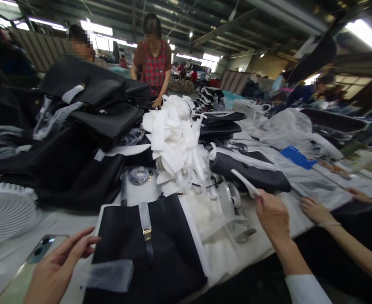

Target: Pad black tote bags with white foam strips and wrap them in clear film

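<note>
Evidently busy: a black handbag lies flat between two hands

Seen from the head camera, the black handbag (176, 245) lies at the near edge of a white-covered table (247, 249), a strap with a gold clasp (147, 234) running down its front. White sheeting (194, 236) shows along its right side, and a translucent plastic piece (113, 275) lies across its lower left part.

The left hand (59, 264) is at the bag's left edge, its fingers loosely extended and gripping nothing visible; whether the fingertips touch the bag, I cannot tell. Just beside that hand lies a phone (27, 270), partly covered by it, with a white fan (5, 215) behind. The right hand (273, 215) is raised to the right of the bag, its fingers closed on one end of a narrow white strip (244, 182), which points up and leftward.

Beyond the bag sits a heap of white wrapping pieces (176, 135). Black bags (72, 143) are piled to its left, and a folded black bag (252, 171) lies to its right. Farther right is a blue object (296, 157). A co-worker in a checked apron (156, 69) stands behind the heap; another person's hand (315, 211) rests on the table at right.
</note>
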`<state>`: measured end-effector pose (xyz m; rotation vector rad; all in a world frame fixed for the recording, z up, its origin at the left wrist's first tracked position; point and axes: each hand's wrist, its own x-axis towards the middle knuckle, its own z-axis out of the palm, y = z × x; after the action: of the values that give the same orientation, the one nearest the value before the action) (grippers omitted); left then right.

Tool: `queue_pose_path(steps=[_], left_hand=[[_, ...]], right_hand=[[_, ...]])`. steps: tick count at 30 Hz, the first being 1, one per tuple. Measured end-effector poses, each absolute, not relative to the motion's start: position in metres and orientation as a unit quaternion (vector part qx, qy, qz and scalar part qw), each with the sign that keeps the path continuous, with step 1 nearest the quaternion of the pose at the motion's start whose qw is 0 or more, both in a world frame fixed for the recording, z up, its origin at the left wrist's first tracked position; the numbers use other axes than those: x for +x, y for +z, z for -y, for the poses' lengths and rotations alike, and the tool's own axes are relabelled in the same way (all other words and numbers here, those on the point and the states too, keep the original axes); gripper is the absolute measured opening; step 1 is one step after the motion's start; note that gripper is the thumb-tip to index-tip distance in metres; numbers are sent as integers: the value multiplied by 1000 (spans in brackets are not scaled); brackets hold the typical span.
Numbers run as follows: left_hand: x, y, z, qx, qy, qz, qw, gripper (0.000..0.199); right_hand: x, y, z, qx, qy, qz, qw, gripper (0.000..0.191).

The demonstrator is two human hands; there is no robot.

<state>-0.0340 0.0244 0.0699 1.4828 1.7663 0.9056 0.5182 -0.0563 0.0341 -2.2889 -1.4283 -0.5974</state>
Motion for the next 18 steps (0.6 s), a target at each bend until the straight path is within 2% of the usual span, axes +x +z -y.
queue_pose_path(steps=[3, 7, 10, 12, 16, 18], left_hand=[[-38, 75, -24, 530, 346, -667, 393, 54], [-36, 76, -21, 550, 378, -632, 394, 49], [-47, 69, -12, 630, 347, -620, 315, 42], [-59, 61, 0, 711, 297, -593, 234, 44], [-78, 35, 30, 819, 206, -526, 97, 86], [-80, 20, 41, 827, 187, -528, 48, 99]], right_hand=[[485, 65, 40, -772, -296, 535, 173, 39], [441, 83, -11, -741, -263, 578, 218, 45], [411, 79, -46, -700, -179, 638, 265, 66], [397, 75, -49, -683, -107, 660, 295, 73], [394, 71, -1, -755, 13, 563, 335, 69], [397, 67, 36, -805, 83, 492, 322, 66]])
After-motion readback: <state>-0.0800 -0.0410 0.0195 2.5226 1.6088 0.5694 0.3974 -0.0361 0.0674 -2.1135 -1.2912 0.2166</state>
